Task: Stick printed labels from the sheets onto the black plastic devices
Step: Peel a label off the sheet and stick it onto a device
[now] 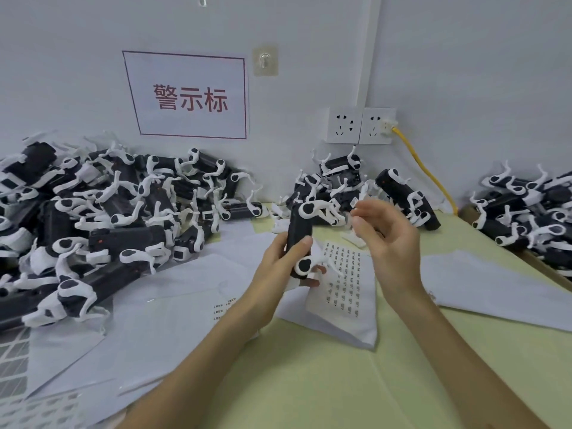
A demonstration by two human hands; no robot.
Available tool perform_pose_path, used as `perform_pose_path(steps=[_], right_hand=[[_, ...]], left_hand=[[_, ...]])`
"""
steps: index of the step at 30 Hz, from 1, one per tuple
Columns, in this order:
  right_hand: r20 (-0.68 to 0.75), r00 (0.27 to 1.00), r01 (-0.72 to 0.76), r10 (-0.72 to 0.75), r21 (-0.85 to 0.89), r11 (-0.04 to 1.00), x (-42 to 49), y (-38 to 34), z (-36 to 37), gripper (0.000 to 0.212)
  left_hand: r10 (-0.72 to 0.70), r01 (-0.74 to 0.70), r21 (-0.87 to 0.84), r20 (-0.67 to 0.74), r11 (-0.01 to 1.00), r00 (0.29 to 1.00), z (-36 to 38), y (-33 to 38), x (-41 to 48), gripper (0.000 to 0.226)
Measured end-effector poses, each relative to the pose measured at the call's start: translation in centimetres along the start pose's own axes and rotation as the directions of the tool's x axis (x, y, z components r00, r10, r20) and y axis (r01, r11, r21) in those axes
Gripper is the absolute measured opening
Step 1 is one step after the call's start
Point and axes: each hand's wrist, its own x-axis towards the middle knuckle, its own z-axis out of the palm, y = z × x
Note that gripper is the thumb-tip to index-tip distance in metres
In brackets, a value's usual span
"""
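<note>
Desk (pixel 309 382) abutting white wall (pixel 309 41), device piles (pixel 93 218) crowding rear edge, left hand (pixel 275 267) gripping black device (pixel 298 233), right hand (pixel 390 233) pinching label (pixel 356 202).

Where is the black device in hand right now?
Head view, centre: the black device stands upright in the left hand, beside the right hand pinching a label, over the label sheet.

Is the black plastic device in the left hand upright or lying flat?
Upright, roughly: the left hand grips the black plastic device mid-body, clear of the pale yellow table, one white clip above, one below.
</note>
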Motion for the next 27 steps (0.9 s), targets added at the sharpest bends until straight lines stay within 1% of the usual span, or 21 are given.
perform_pose_path(steps=[2,4,7,10,12,14,18,23,25,27], right_hand=[[0.088,0.994,-0.066,0.062,0.051,0.996,0.1,-0.1,0.0,0.009],[0.199,0.974,-0.123,0.112,0.044,0.991,0.0,0.0,0.1,0.003],[0.261,0.959,-0.11,0.114,-0.028,0.993,-0.3,0.2,0.5,0.01],[0.279,0.947,-0.157,0.158,-0.028,0.987,-0.5,0.1,0.8,0.008],[0.285,0.937,-0.202,0.2,-0.024,0.979,-0.6,0.1,0.9,0.005],[0.272,0.934,-0.234,0.23,-0.016,0.972,-0.7,0.2,1.0,0.003],[0.234,0.933,-0.278,0.274,-0.016,0.961,-0.9,0.3,1.2,0.004],[0.239,0.932,-0.269,0.272,-0.043,0.962,-1.2,0.3,1.4,0.021],[0.233,0.936,-0.257,0.264,-0.058,0.965,-1.1,0.3,1.4,0.021],[0.22,0.938,-0.258,0.268,-0.071,0.963,-1.1,0.3,1.3,0.02]], left_hand=[[0.018,-0.016,0.044,-0.04,0.999,0.999,0.3,-0.4,-0.1,0.048],[0.031,-0.027,0.069,-0.057,0.997,0.998,0.6,-0.8,-0.3,0.047],[0.079,-0.07,0.16,-0.051,0.985,0.996,0.7,-1.2,-0.5,0.043],[0.128,-0.117,0.225,-0.034,0.967,0.991,0.9,-1.5,-0.7,0.031],[0.157,-0.139,0.306,-0.035,0.942,0.987,1.0,-1.9,-0.8,0.03],[0.166,-0.145,0.346,-0.032,0.927,0.986,1.2,-2.1,-1.0,0.031],[0.166,-0.143,0.339,-0.041,0.93,0.985,1.6,-2.2,-1.1,0.031],[0.136,-0.106,0.326,-0.071,0.939,0.988,1.7,-2.4,-1.1,0.031],[0.123,-0.099,0.304,-0.06,0.947,0.991,1.7,-2.4,-1.1,0.03],[0.131,-0.106,0.32,-0.056,0.941,0.99,1.7,-2.4,-1.1,0.031]])
